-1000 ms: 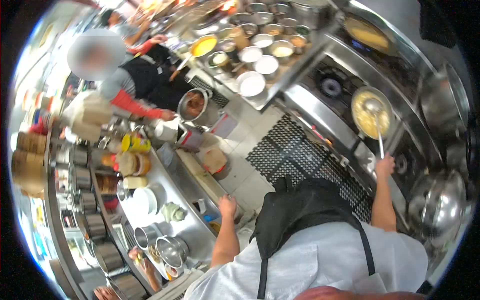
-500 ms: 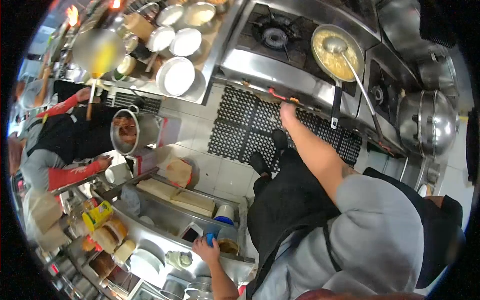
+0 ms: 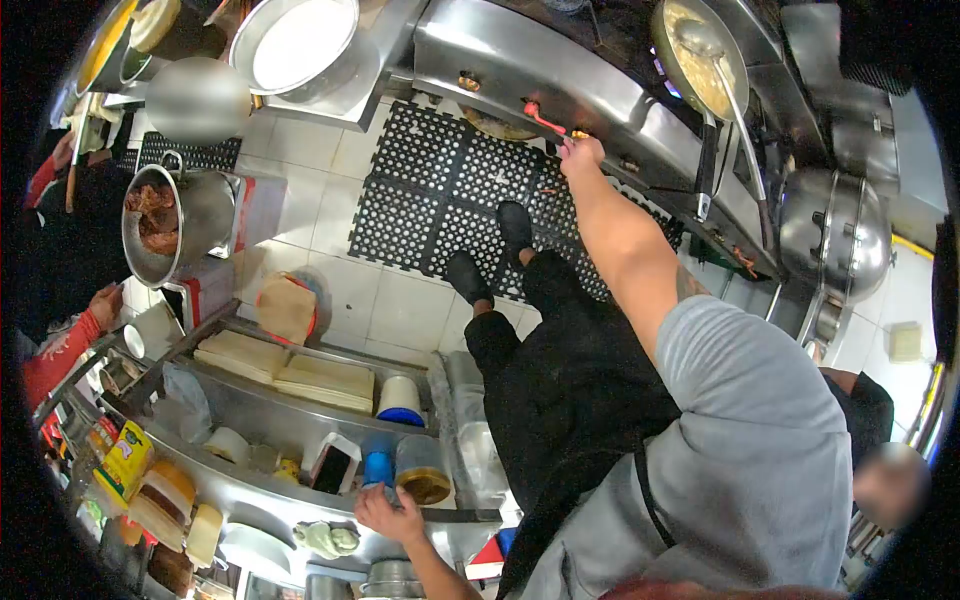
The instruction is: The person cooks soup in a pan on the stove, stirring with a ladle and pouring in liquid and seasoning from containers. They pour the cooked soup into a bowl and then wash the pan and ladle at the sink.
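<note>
My right hand (image 3: 580,156) is at the stove front, fingers closed around a valve knob beside a red lever (image 3: 540,116); the knob is mostly hidden. Up on the burner, a frying pan (image 3: 703,62) holds a pale yellow, soupy mix, with a ladle (image 3: 735,105) resting in it. A bit of blue flame shows at the pan's left edge. My left hand (image 3: 390,512) lies over the shelf edge with its fingers apart and nothing in it. Its fingertips are just by a small blue container (image 3: 378,468). Next to that stand a clear jar (image 3: 424,470) and a white phone (image 3: 334,464).
A large steel pot (image 3: 838,232) stands right of the stove. On the left, a pot of brown meat (image 3: 155,225) sits near a co-worker's red sleeve (image 3: 55,365). A black rubber mat (image 3: 420,190) covers tiles under my feet. A folded cloth (image 3: 326,540) lies on the counter.
My left hand has let go of the blue container and spread its fingers. My right hand stays at the stove front. The view has shifted, and flame now shows by the pan.
</note>
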The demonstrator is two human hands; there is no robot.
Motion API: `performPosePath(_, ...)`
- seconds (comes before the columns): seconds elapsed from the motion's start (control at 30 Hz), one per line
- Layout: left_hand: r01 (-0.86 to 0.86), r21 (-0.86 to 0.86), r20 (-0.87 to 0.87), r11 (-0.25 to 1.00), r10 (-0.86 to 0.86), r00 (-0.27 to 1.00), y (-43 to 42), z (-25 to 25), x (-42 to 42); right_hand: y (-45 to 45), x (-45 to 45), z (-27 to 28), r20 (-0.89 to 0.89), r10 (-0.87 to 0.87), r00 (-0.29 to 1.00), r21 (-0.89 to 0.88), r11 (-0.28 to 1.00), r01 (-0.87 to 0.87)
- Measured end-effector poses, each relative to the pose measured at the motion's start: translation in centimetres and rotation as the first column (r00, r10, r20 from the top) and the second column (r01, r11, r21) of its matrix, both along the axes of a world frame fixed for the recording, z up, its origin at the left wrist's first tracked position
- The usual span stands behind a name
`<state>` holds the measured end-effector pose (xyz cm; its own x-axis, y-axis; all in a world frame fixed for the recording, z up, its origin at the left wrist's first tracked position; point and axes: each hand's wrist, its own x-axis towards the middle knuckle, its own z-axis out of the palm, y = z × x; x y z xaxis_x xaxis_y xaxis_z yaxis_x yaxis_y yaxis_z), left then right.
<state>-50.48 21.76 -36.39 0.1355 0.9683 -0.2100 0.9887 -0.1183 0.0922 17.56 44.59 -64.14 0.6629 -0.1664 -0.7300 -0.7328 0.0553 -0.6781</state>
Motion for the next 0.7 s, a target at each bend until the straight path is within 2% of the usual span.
performPosePath(0.03, 0.006, 0.008, -0.004, 1.0, -0.006, 1.0, 0.1, 0.1, 0.1, 0.3, -0.3, 0.8, -0.029, -0.036, 0.999, -0.001, 0.999, 0.036)
performPosePath(0.13, -0.002, 0.009, 0.02, 1.0, 0.002, 1.0, 0.1, 0.2, 0.0, -0.4, 0.3, -0.8, 0.006, 0.02, 1.0, 0.018, 1.0, -0.02)
performPosePath(0.23, 0.005, 0.034, 0.058, 0.999, -0.007, 0.998, 0.1, 0.2, -0.1, -1.3, 0.1, -0.8, -0.039, 0.1, 0.994, 0.154, 0.984, -0.093)
performPosePath(0.27, 0.012, 0.055, 0.066, 0.998, -0.016, 0.998, 0.1, 0.1, 0.0, -1.3, -0.2, -0.8, -0.058, 0.034, 0.998, 0.132, 0.991, -0.026)
performPosePath(0.3, 0.006, 0.036, 0.065, 0.999, -0.008, 0.998, 0.0, 0.1, -0.1, -1.1, -2.0, 1.8, -0.047, 0.048, 0.998, 0.074, 0.996, -0.045)
performPosePath(0.33, -0.001, 0.028, 0.061, 1.0, 0.0, 0.998, -0.2, 0.2, -0.2, -3.0, -0.6, -2.2, -0.07, 0.138, 0.988, 0.15, 0.981, -0.127)
performPosePath(0.37, -0.013, 0.03, 0.055, 0.999, 0.011, 0.998, -0.4, 0.2, -0.5, -4.0, -2.6, -0.5, -0.057, 0.292, 0.955, 0.055, 0.956, -0.289)
performPosePath(0.4, -0.007, 0.063, 0.046, 0.998, 0.004, 0.999, -0.4, 0.1, -0.6, -5.0, -3.2, -1.6, -0.135, 0.417, 0.899, -0.045, 0.904, -0.426)
performPosePath(0.43, -0.007, 0.078, 0.062, 0.997, 0.002, 0.998, -0.3, 0.2, -0.6, -5.9, -5.1, 1.8, -0.081, 0.823, 0.562, -0.142, 0.549, -0.824)
performPosePath(0.47, -0.015, 0.093, 0.061, 0.996, 0.009, 0.998, -0.3, 0.4, -0.3, -6.9, -7.2, 5.4, -0.104, 0.993, -0.064, -0.502, -0.108, -0.858)
performPosePath(0.5, -0.025, 0.1, 0.058, 0.995, 0.019, 0.998, -0.3, 0.8, -0.2, -7.7, -9.6, 9.5, -0.109, 0.907, -0.406, -0.745, -0.345, -0.571)
performPosePath(0.57, -0.048, 0.12, 0.09, 0.992, 0.037, 0.995, -0.4, 1.4, -0.2, -9.2, -11.4, 17.6, 0.126, 0.728, -0.674, -0.878, -0.235, -0.418)
performPosePath(0.63, -0.058, 0.133, 0.102, 0.989, 0.044, 0.994, -0.4, 1.6, -0.1, -10.1, -10.5, 26.2, 0.274, 0.729, -0.627, -0.874, -0.084, -0.479)
performPosePath(0.7, -0.045, 0.135, 0.087, 0.99, 0.033, 0.996, -0.9, 1.6, -0.2, -12.3, -5.4, 30.5, 0.338, 0.745, -0.576, -0.928, 0.159, -0.338)
